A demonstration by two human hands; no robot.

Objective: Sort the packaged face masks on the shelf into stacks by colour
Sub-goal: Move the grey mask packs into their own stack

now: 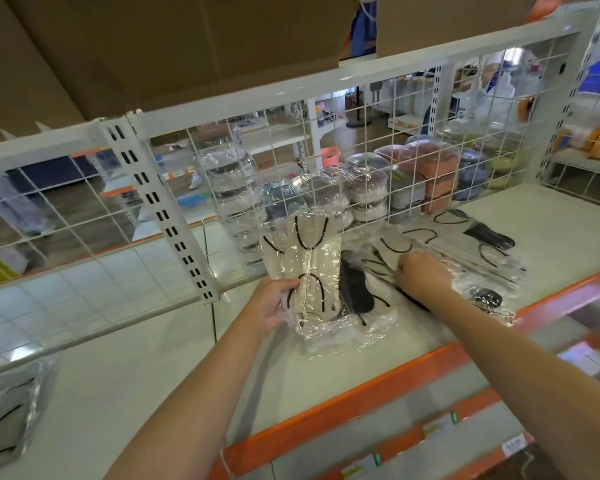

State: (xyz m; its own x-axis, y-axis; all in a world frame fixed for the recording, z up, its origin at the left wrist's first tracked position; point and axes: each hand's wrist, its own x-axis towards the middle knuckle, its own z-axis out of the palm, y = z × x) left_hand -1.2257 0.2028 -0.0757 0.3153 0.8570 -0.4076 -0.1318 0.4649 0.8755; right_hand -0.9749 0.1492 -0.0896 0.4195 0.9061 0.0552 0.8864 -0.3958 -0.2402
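Head view, and the left hand has a bundle of cream packs pinched at its lower edge, thumb over the front, holding the bundle upright just above the shelf. Right hand is down on the loose pile spread to its far side; its fingers are curled into the slippery film, though whether they have actually caught a pack cannot be told from here. A black pack lies flat between the two hands, part under clear wrap, and another dark one sits beyond the right hand near the wire grid. The step looks like picking the next cream pack to add to the bundle. To do it well, she should read colour through the glare first, since black ear loops show on every pack and could mislead. Lifting one pack by a corner should stop its neighbours sliding. The left hand's hold looks low on a tall bundle, so squaring the edges before adding more would help.
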